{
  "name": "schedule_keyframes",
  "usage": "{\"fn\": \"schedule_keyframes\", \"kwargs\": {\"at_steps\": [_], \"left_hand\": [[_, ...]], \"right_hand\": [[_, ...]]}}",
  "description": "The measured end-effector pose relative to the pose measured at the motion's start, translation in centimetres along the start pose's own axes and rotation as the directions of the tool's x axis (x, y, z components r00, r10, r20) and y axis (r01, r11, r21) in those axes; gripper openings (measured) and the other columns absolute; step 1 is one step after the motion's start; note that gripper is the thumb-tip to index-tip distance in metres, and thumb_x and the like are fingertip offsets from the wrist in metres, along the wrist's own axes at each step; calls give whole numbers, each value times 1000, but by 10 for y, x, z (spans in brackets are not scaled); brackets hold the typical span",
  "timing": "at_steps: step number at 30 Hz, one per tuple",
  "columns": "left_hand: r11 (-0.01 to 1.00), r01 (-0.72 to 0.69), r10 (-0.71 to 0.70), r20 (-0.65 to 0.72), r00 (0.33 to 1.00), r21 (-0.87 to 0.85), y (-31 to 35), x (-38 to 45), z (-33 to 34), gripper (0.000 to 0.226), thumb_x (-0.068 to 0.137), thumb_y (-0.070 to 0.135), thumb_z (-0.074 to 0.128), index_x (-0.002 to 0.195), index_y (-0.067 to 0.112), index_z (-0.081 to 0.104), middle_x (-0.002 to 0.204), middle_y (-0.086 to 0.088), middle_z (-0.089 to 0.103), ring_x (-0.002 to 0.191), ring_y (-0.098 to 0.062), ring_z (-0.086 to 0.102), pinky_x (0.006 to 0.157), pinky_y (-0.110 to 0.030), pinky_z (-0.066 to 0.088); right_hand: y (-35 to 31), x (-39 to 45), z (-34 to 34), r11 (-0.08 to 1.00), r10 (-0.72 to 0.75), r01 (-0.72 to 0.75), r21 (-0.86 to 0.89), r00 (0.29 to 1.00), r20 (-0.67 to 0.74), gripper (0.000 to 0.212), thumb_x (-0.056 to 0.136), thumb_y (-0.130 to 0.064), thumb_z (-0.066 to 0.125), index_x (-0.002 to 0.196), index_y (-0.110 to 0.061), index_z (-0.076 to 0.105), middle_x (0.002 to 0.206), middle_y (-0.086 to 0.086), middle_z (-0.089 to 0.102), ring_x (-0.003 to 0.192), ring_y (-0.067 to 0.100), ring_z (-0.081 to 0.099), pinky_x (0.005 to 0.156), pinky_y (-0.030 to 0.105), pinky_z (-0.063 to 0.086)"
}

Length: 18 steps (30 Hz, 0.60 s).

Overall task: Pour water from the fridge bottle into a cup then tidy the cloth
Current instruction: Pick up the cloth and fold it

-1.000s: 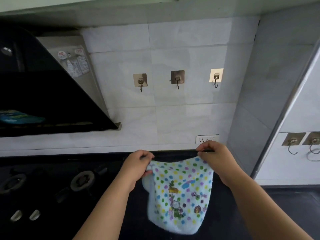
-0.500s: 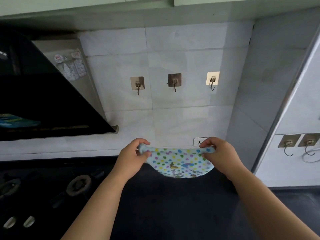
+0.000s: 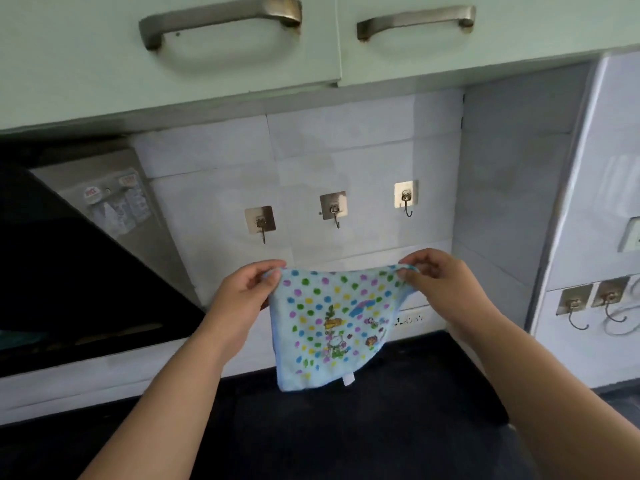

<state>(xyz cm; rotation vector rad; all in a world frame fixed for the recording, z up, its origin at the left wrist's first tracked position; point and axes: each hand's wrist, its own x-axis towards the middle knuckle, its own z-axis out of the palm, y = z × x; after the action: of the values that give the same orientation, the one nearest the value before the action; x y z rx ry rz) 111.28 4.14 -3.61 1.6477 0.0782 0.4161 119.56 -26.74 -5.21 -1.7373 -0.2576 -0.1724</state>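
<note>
head view, cloth-tidying stage. the left hand [image 3: 244, 292] and the right hand [image 3: 446, 284] each pinch an upper corner of the cloth [image 3: 332, 327], so the two hands are well apart and both clamped on fabric. the cloth hangs spread between them, in the air above the dark counter [image 3: 346, 427] and in front of the tiled wall [image 3: 329, 161], its lower edge clear of the counter. three adhesive hooks sit on the wall above it: the left hook [image 3: 260, 221], the middle hook [image 3: 334, 207] and the right hook [image 3: 406, 197], all bare; the cloth touches none of them.

progress, as a judgement: no bottle, cup or fridge is in view, so the pouring step cannot be checked here; the handling of the cloth suggests the task is in its second part. the cloth is opened flat but neither folded, laid down nor hung, so the tidying itself appears unfinished. what is left is probably to hang it on a hook or to fold it.

writing: the cloth carries coloured dots, a cartoon print and a small white tag [image 3: 348, 378] at the hem; a short printed word beside the cartoon is too small to read. stickers [image 3: 117, 202] on the range hood [image 3: 86, 271] include a round red-lettered label, illegible. the cabinet handles [image 3: 221, 17] overhead bear no marking.
</note>
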Motion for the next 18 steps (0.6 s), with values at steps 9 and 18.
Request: {"fn": "schedule_keyframes", "kwargs": {"at_steps": [9,18], "left_hand": [[710,-178,193,55,980,681,-18,45,20,25,90,24,81,85,47,70,95,19,73,84,4,66,72,-8,45],[722,-44,128,-72,989,690,-33,83,55,16,105,22,57,99,36,51,104,11,66,91,-11,68,75,-27,58]], "right_hand": [[13,56,-29,966,-49,73,-247,994,102,11,88,-25,82,90,-28,71,96,-1,71,76,17,65,69,32,53],[37,146,-18,893,-164,265,-364,944,285,49,98,3,50,71,-35,65,94,5,73,74,20,62,59,13,43]]}}
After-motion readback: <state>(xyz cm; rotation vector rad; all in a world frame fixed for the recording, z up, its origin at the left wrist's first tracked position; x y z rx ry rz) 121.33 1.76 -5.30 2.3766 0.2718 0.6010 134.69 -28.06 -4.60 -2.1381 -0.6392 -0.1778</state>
